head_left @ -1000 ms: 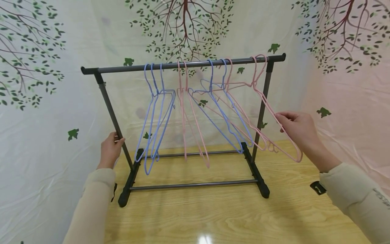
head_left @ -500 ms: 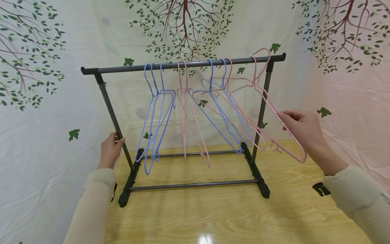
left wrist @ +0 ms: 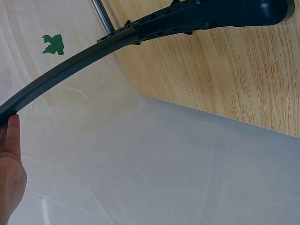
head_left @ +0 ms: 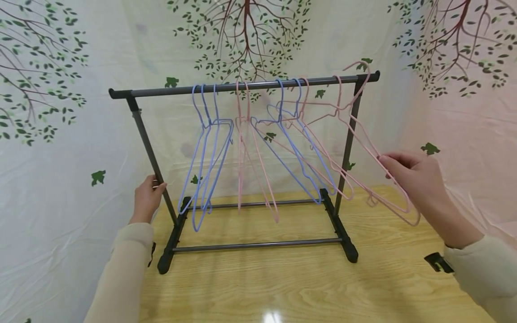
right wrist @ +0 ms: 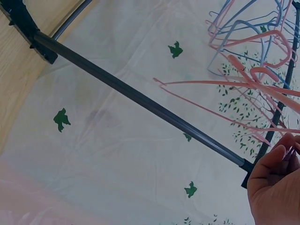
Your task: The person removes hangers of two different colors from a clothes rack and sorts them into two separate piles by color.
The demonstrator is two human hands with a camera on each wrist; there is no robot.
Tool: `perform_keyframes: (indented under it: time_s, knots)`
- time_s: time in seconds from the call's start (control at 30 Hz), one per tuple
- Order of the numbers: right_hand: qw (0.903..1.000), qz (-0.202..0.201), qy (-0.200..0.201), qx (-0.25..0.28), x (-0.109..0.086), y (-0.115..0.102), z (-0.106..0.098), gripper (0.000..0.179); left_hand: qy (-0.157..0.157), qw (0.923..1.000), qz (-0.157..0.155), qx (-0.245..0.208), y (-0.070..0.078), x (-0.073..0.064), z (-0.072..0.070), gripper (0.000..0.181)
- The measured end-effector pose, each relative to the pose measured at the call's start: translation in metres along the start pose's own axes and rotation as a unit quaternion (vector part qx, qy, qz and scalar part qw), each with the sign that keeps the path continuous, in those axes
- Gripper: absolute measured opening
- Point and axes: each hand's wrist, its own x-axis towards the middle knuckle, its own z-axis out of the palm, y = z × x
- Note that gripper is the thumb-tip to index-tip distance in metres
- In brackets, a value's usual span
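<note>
My right hand (head_left: pixel 422 184) pinches the sloping arm of a pink clothes hanger (head_left: pixel 368 74) between thumb and fingers. Its hook is raised above the right end of the rail (head_left: pixel 262 85), and its lower corner reaches past the wrist. Just left of it, another pink hanger (head_left: pixel 340 92) hangs on the rail. On the far side, my left hand (head_left: pixel 146 199) grips the left upright (head_left: pixel 147 139) of the black clothes rack, thumb in front and fingers mostly hidden behind. The left wrist view catches those fingers (left wrist: pixel 14 136) against the pole.
Blue hangers (head_left: pixel 216 103) hang toward the left of the rail, two pink hangers (head_left: pixel 247 103) near the middle. Further right, blue hangers (head_left: pixel 281 103) overlap pink ones. The rack's base bar (head_left: pixel 258 245) stands on a wood-grain surface (head_left: pixel 250 287), before a leaf-patterned sheet (head_left: pixel 133 58).
The right hand has moved right and slightly down with the pink hanger. Its hook has risen off the rail and shifted right. The left hand stays on the upright.
</note>
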Motion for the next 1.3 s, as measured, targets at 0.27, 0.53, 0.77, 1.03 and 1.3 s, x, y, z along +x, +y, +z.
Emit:
perform_keyframes:
  time_s: [0.27, 0.53, 0.77, 1.03, 1.3]
  knots:
    - [0.9994, 0.017, -0.007, 0.031, -0.014, 0.009, -0.014, 0.016, -0.006, 1.0000, -0.001, -0.003, 0.002, -0.002, -0.002, 0.036]
    - [0.9995, 0.003, 0.028, 0.016, -0.031, 0.024, -0.017, 0.015, -0.005, 1.0000, -0.001, -0.007, 0.003, -0.002, -0.003, 0.036]
    - [0.9975, -0.020, 0.067, 0.003, -0.052, 0.040, -0.012, 0.015, -0.011, 0.9999, -0.004, -0.003, 0.002, -0.003, -0.002, 0.036]
    - [0.9913, -0.061, 0.115, -0.021, -0.076, 0.050, -0.001, 0.006, -0.016, 0.9998, -0.006, -0.006, 0.001, -0.003, -0.002, 0.037]
    - [0.9862, -0.113, 0.120, -0.019, -0.093, 0.058, 0.009, 0.005, -0.014, 0.9999, -0.005, -0.002, 0.002, -0.002, -0.001, 0.036]
